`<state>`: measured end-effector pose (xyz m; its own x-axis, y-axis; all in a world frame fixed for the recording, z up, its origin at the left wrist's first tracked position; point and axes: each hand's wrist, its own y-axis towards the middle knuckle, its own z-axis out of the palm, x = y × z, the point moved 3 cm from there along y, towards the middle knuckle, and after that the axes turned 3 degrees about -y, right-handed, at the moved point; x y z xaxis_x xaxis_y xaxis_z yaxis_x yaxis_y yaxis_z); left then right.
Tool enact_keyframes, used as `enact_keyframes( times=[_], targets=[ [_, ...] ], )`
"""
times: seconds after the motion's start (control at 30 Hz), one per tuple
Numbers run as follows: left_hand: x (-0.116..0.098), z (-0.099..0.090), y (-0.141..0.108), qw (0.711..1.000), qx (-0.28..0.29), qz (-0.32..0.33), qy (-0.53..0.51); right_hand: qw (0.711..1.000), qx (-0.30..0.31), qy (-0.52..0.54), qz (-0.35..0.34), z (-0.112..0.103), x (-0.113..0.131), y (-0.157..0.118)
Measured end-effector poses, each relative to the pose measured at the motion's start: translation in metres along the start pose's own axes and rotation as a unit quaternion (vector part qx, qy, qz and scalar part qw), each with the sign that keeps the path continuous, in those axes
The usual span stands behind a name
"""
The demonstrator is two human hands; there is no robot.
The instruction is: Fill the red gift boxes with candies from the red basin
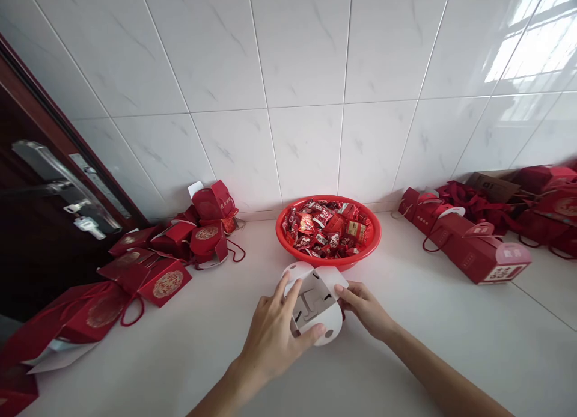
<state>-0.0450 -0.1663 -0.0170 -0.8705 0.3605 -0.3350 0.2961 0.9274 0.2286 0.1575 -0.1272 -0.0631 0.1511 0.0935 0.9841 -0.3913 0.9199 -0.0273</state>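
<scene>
A small paper gift box (311, 306) stands unfolded at the top in front of me, its white inside, flaps and slots showing. My left hand (277, 330) reaches over its left side with fingers and thumb spread, touching the flaps. With thumb and fingers, my right hand (363, 309) pinches the box's right flap. Just beyond the box sits a red plastic basket (282, 240) filled with wrapped candies (322, 225). The outer faces of the box are mostly hidden by its flaps and my hands.
Red gift boxes (166, 279) with cord handles lie along the left. More red boxes (473, 243) stand at the right, near red bags (552, 203). A white tiled wall (306, 146) closes off the back of the white counter (387, 369). A dark door (40, 237) with keys is at far left.
</scene>
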Motion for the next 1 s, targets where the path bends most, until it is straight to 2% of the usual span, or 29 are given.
enact_keyframes(
  times=[0.17,0.27,0.37,0.5,0.57,0.63,0.77,0.9,1.0],
  targets=[
    [-0.012,0.002,0.009,1.0,-0.006,0.018,-0.006,0.993,-0.047,-0.1,-0.046,-0.012,0.02,0.0],
    [-0.017,-0.005,0.012,0.999,-0.033,0.036,-0.014,0.972,-0.149,-0.166,-0.075,-0.028,0.039,-0.002],
    [-0.02,-0.019,0.018,0.995,-0.066,0.062,-0.028,0.932,-0.256,-0.218,-0.133,-0.047,0.069,-0.003],
    [-0.019,-0.042,0.04,0.991,-0.106,0.082,-0.029,0.906,-0.276,-0.247,-0.204,-0.066,0.109,0.012],
    [-0.015,-0.053,0.059,0.991,-0.111,0.069,-0.015,0.904,-0.287,-0.246,-0.201,-0.075,0.119,0.029],
    [-0.01,-0.06,0.082,0.995,-0.087,0.058,-0.006,0.907,-0.302,-0.241,-0.168,-0.082,0.121,0.051],
    [-0.007,-0.059,0.132,0.994,0.02,0.097,-0.047,0.917,-0.3,-0.228,-0.129,-0.085,0.11,0.091],
    [-0.007,-0.034,0.176,0.982,0.105,0.145,-0.054,0.927,-0.289,-0.209,-0.118,-0.081,0.099,0.107],
    [-0.007,-0.012,0.204,0.984,0.108,0.143,-0.02,0.927,-0.297,-0.197,-0.115,-0.083,0.095,0.107]
  ],
)
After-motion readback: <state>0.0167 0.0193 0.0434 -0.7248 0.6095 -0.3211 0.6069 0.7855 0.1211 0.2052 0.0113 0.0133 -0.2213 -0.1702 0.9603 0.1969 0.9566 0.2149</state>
